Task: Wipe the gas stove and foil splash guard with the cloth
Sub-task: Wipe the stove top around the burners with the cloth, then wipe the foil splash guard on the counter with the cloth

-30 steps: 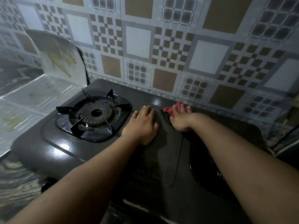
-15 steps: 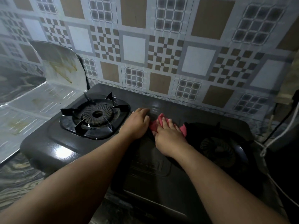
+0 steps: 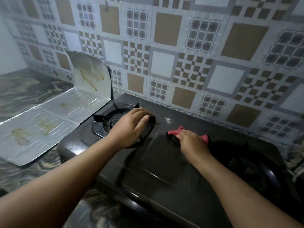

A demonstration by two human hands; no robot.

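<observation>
A black two-burner gas stove (image 3: 164,168) stands against the tiled wall. My right hand (image 3: 191,140) presses flat on a red cloth (image 3: 179,130) on the stove top between the burners, toward the back. Over the right side of the left burner's pan support (image 3: 152,119) lies my left hand (image 3: 131,127), fingers and thumb curled round one prong. The foil splash guard (image 3: 49,122) lies unfolded on the counter left of the stove, stained yellow-brown. Its end panel (image 3: 88,74) stands upright against the wall.
The right burner (image 3: 246,163) sits in deep shadow. A marbled counter (image 3: 24,89) runs left and in front of the stove. A patterned tile wall (image 3: 164,63) rises right behind it. At the right edge something like a hose or cable (image 3: 296,168) leaves the stove.
My left hand has moved left from the stove's middle onto the left burner's pan support. My right hand slid the cloth right and back. The camera view has shifted left.
</observation>
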